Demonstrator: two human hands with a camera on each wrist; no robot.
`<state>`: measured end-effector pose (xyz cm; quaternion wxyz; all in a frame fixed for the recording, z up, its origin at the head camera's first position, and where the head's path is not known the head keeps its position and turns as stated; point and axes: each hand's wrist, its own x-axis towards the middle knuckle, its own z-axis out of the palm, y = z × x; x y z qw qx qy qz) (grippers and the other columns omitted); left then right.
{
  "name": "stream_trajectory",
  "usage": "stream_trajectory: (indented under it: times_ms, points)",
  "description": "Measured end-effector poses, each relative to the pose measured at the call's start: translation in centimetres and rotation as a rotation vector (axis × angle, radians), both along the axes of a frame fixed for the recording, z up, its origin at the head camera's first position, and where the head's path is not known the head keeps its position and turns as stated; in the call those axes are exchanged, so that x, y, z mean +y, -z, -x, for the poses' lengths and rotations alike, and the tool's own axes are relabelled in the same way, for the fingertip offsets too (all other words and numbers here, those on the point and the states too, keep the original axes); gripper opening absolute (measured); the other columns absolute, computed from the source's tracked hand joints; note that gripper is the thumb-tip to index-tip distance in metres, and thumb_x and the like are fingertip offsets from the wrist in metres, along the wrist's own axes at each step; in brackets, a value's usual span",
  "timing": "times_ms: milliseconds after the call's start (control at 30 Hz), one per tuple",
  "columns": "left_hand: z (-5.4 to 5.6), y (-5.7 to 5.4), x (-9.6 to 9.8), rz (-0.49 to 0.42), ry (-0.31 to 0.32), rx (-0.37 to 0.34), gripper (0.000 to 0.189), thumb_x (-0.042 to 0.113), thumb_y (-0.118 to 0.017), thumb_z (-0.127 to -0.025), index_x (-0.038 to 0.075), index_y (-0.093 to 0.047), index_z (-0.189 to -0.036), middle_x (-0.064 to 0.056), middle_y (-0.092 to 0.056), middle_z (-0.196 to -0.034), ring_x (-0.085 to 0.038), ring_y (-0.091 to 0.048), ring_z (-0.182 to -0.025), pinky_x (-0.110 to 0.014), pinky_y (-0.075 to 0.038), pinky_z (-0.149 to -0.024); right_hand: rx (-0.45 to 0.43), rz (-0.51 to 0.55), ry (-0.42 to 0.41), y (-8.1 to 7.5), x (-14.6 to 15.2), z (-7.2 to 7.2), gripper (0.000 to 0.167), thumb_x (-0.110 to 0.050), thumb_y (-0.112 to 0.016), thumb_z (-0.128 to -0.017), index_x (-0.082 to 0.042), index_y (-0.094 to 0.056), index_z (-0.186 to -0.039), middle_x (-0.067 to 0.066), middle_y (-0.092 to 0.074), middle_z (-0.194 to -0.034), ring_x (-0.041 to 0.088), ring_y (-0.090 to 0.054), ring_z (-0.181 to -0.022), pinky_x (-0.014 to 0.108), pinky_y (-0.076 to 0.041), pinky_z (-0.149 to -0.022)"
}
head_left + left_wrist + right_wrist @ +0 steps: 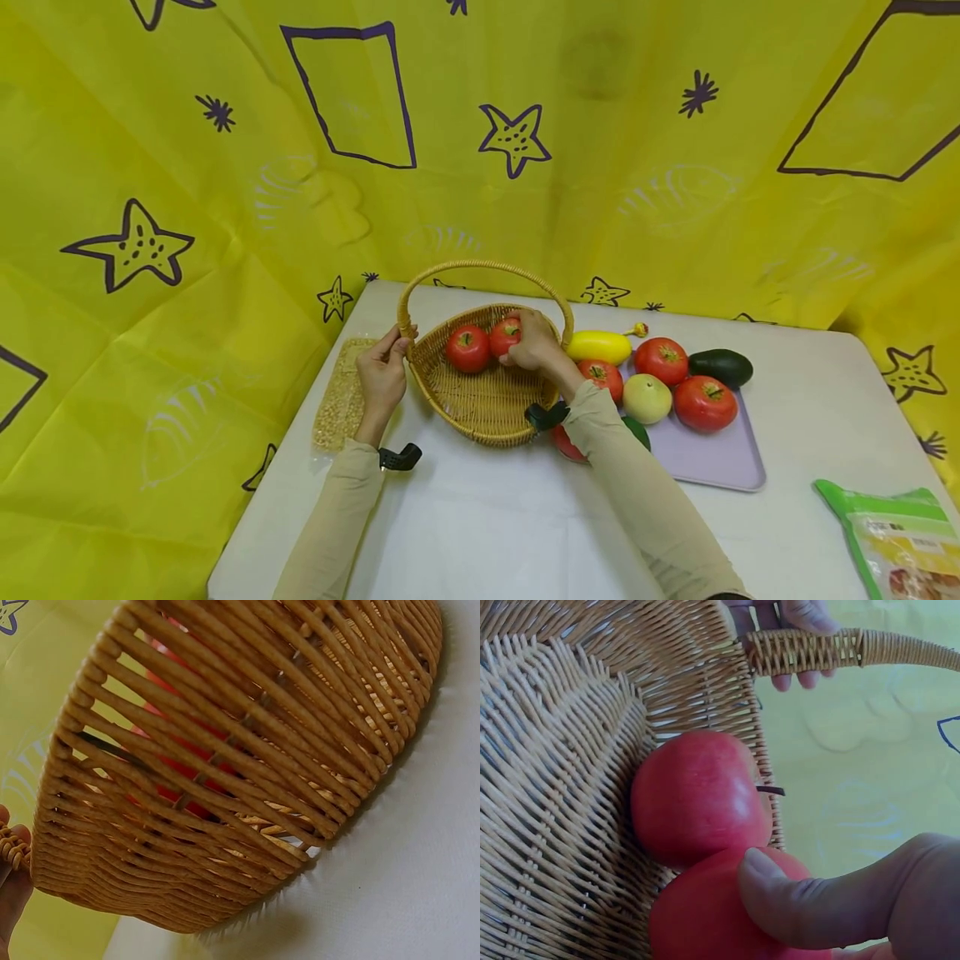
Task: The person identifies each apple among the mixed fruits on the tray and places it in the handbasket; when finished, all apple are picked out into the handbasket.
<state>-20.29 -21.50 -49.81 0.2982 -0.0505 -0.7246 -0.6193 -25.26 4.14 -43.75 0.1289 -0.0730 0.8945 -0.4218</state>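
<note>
A wicker basket [480, 408] with an arched handle [483, 265] stands on the white table. My left hand [382, 379] grips the foot of the handle at the basket's left side; in the right wrist view its fingers [810, 615] show around the handle. Inside the basket, against the far wall, lies one red apple [468, 348] with a dark stem. Beside it, my right hand [534, 342] holds a second red apple [505, 336], the thumb [780, 889] lying across its skin. The two apples meet in the right wrist view. Through the weave, the left wrist view shows red.
Right of the basket, a lilac tray [708, 458] bears red fruits [705, 404], a pale green round fruit [647, 398] and a dark green oblong one [720, 367]. Near them lies a yellow oblong fruit [600, 346]. Packets lie at left [341, 392] and right [900, 533]. A yellow curtain [450, 200] hangs behind.
</note>
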Motion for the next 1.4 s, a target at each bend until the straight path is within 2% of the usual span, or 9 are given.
stream_trajectory:
  times_ms: [233, 400, 533, 700, 900, 1067, 1267, 1400]
  points:
    - [0.2, -0.1, 0.3, -0.003, -0.008, 0.015, 0.032, -0.004, -0.066, -0.101, -0.010, -0.068, -0.131, -0.032, -0.074, -0.114, -0.047, -0.072, -0.110, -0.013, -0.058, -0.090, -0.053, -0.013, 0.001, 0.1, -0.1, 0.6, 0.087, 0.008, -0.083, -0.077, 0.001, -0.046, -0.156, 0.029, -0.045, -0.156, 0.044, -0.049, -0.141, 0.054, -0.045, -0.119]
    - [0.1, -0.3, 0.5, 0.003, -0.021, 0.010, 0.031, -0.001, -0.067, -0.101, -0.011, -0.069, -0.131, -0.031, -0.075, -0.113, -0.044, -0.073, -0.110, -0.013, -0.058, -0.090, -0.085, 0.005, 0.041, 0.4, 0.0, 0.7, 0.089, 0.008, -0.085, -0.075, -0.001, -0.048, -0.155, 0.027, -0.051, -0.151, 0.043, -0.052, -0.137, 0.053, -0.049, -0.114]
    - [0.2, -0.3, 0.6, 0.003, -0.008, 0.027, 0.032, -0.001, -0.067, -0.101, -0.013, -0.067, -0.131, -0.032, -0.075, -0.113, -0.047, -0.072, -0.109, -0.014, -0.059, -0.091, -0.090, 0.001, 0.062, 0.6, 0.1, 0.8, 0.090, 0.008, -0.085, -0.073, -0.003, -0.049, -0.155, 0.026, -0.053, -0.150, 0.042, -0.053, -0.136, 0.052, -0.050, -0.113]
    - [0.3, -0.3, 0.8, -0.006, -0.014, 0.032, 0.031, -0.008, -0.065, -0.100, -0.015, -0.066, -0.130, -0.035, -0.073, -0.113, -0.051, -0.071, -0.109, -0.012, -0.057, -0.091, -0.093, 0.011, 0.059, 0.7, 0.1, 0.9, 0.095, 0.012, -0.084, -0.071, -0.003, -0.047, -0.157, 0.026, -0.053, -0.150, 0.042, -0.054, -0.136, 0.052, -0.051, -0.113]
    - [-0.6, -1.7, 1.6, 0.007, -0.030, 0.042, 0.029, -0.015, -0.062, -0.098, -0.021, -0.065, -0.127, -0.040, -0.071, -0.110, -0.059, -0.068, -0.106, -0.012, -0.058, -0.089, -0.078, -0.065, -0.030, 0.7, 0.2, 0.8, 0.101, 0.009, -0.083, -0.073, -0.002, -0.037, -0.163, 0.028, -0.044, -0.161, 0.044, -0.047, -0.145, 0.053, -0.047, -0.118]
    - [-1.4, -2.9, 1.9, 0.011, -0.032, 0.030, 0.029, -0.014, -0.063, -0.099, -0.020, -0.066, -0.127, -0.038, -0.072, -0.110, -0.055, -0.070, -0.107, -0.013, -0.058, -0.089, -0.056, -0.063, -0.075, 0.6, 0.2, 0.6, 0.103, 0.007, -0.084, -0.075, -0.001, -0.033, -0.165, 0.027, -0.040, -0.164, 0.044, -0.044, -0.148, 0.054, -0.046, -0.119]
    - [-1.6, -2.7, 1.7, 0.026, -0.036, 0.034, 0.029, -0.012, -0.063, -0.099, -0.018, -0.067, -0.127, -0.037, -0.073, -0.110, -0.053, -0.071, -0.106, -0.015, -0.060, -0.088, 0.045, -0.031, -0.161, 0.1, 0.9, -0.7, 0.101, -0.007, -0.090, -0.079, 0.003, -0.035, -0.162, 0.028, -0.037, -0.166, 0.046, -0.038, -0.153, 0.057, -0.033, -0.127]
    - [-1.6, -2.6, 1.5, 0.027, -0.034, 0.040, 0.029, -0.013, -0.062, -0.100, -0.019, -0.066, -0.128, -0.039, -0.072, -0.110, -0.055, -0.070, -0.106, -0.014, -0.059, -0.089, 0.063, 0.037, -0.257, -1.0, 2.0, -2.2, 0.098, -0.019, -0.090, -0.085, 0.000, -0.035, -0.164, 0.025, -0.031, -0.171, 0.046, -0.033, -0.156, 0.062, -0.030, -0.128]
